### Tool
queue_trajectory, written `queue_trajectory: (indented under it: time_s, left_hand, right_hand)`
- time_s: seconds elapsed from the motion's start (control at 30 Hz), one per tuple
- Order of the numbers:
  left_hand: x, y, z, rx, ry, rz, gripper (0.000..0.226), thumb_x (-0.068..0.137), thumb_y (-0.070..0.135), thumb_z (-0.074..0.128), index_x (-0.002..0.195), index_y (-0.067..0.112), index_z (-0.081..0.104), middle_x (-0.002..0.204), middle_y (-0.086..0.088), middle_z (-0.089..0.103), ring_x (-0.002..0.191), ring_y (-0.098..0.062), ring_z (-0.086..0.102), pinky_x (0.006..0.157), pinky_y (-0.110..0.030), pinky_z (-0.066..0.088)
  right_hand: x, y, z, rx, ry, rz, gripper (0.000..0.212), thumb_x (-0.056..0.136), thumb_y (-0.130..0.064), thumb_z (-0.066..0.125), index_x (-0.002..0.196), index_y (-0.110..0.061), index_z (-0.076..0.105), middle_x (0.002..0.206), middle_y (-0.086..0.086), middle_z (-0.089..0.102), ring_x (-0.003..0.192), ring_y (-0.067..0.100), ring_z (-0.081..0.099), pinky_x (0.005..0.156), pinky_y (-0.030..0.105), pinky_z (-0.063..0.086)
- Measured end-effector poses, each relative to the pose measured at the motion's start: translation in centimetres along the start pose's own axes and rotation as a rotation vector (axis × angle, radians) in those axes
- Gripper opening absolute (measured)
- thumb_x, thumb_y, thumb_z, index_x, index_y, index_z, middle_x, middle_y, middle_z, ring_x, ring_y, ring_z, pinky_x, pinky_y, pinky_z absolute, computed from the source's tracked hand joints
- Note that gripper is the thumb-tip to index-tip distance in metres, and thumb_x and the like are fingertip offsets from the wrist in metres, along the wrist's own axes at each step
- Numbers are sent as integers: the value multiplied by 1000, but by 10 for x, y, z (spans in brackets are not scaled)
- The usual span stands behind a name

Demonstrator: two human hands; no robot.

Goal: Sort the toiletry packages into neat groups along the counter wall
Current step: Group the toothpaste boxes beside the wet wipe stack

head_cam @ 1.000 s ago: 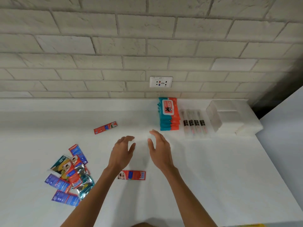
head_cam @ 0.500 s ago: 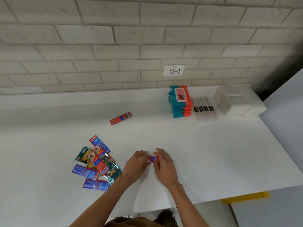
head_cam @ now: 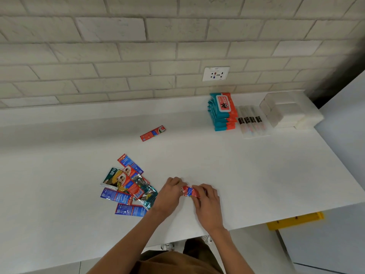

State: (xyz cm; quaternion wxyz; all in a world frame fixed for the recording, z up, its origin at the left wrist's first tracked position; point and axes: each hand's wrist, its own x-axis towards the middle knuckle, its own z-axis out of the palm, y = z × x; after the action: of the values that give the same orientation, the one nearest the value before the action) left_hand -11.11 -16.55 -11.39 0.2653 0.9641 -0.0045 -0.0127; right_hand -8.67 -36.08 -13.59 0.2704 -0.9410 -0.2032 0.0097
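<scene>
Fingers (head_cam: 177,182) of my left hand (head_cam: 169,192) and right hand (head_cam: 207,203) pinched toothpaste pack (head_cam: 189,191) ends, likely straightening it; sachet pile (head_cam: 126,187) at 9 o'clock.

free: mid counter (head_cam: 217,159) | blocked: sachet pile (head_cam: 126,184) left, wipes stack (head_cam: 223,111) back-right
</scene>
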Motion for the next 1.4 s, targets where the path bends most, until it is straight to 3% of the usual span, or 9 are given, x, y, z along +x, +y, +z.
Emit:
queue_trajectory:
  time_s: [0.17, 0.33, 0.5, 0.6, 0.77, 0.87, 1.0, 1.13, 1.4]
  left_hand:
    - [-9, -1, -2, -71, -4, -23, 37, 91, 2, 71, 124, 19, 71, 118, 2, 60, 106, -18, 52, 88, -33, 53]
    - [-9, -6, -14, -98, 28, 27, 17, 88, 8, 76, 92, 23, 70, 98, 10, 59, 95, -13, 53, 76, -40, 53]
    - [4, -12, -19, -43, 120, 92, 28, 83, -6, 72, 91, 21, 70, 99, 12, 61, 94, -14, 57, 68, -39, 55]
    - [12, -19, -14, -39, 96, 83, 43, 72, -16, 66, 92, 21, 74, 103, 9, 66, 100, -15, 61, 73, -38, 58]
    - [15, -25, -6, 10, 61, 41, 44, 68, -16, 71, 96, 16, 79, 110, 0, 77, 113, -28, 68, 88, -49, 60]
    - [6, -17, -8, 101, 64, -4, 41, 76, -3, 81, 112, 17, 77, 126, 2, 73, 129, -30, 61, 100, -51, 56]
    - [-20, 0, -11, 47, 108, -64, 43, 92, 19, 75, 133, 15, 64, 139, -1, 64, 136, -26, 54, 100, -49, 56]
    - [-35, -9, -1, 118, -135, -61, 68, 101, 52, 56, 159, 23, 35, 167, 7, 29, 158, -24, 18, 122, -46, 30]
    - [-16, -16, -1, 231, -146, -61, 81, 99, 73, 20, 161, 23, 31, 169, 6, 26, 158, -27, 17, 123, -48, 30]
  right_hand:
    - [-7, -8, -6, 139, -64, 124, 31, 96, -22, 78, 126, -26, 69, 121, -6, 54, 106, 15, 51, 94, 34, 53]
    - [-18, -12, -16, 361, -49, 141, 17, 100, -16, 74, 110, -29, 75, 111, -15, 55, 95, 6, 66, 88, 28, 59]
    - [-20, -12, -19, 200, 98, -20, 24, 97, -11, 75, 116, -26, 77, 112, -10, 60, 97, 9, 61, 83, 23, 55]
    - [-17, -11, -10, 79, 64, -108, 34, 98, -8, 73, 125, -29, 75, 120, -7, 62, 99, 15, 58, 86, 28, 51]
    - [-22, -6, 7, 1, -25, -137, 36, 97, -20, 72, 132, -26, 71, 129, -4, 63, 115, 19, 57, 93, 38, 56]
    - [-23, -6, 6, -63, -56, -137, 36, 103, -32, 63, 139, -29, 64, 136, -6, 59, 122, 16, 52, 97, 34, 55]
    - [-30, -13, 2, -154, -99, -138, 48, 105, -49, 48, 149, -31, 53, 146, -5, 53, 132, 16, 47, 107, 34, 49]
    - [-40, -18, 0, -211, -132, -153, 59, 101, -50, 46, 156, -28, 47, 155, -2, 51, 141, 21, 48, 119, 41, 41]
    - [-34, -20, -4, -166, -154, -146, 56, 110, -42, 37, 162, -21, 40, 166, 0, 44, 155, 17, 37, 128, 43, 31]
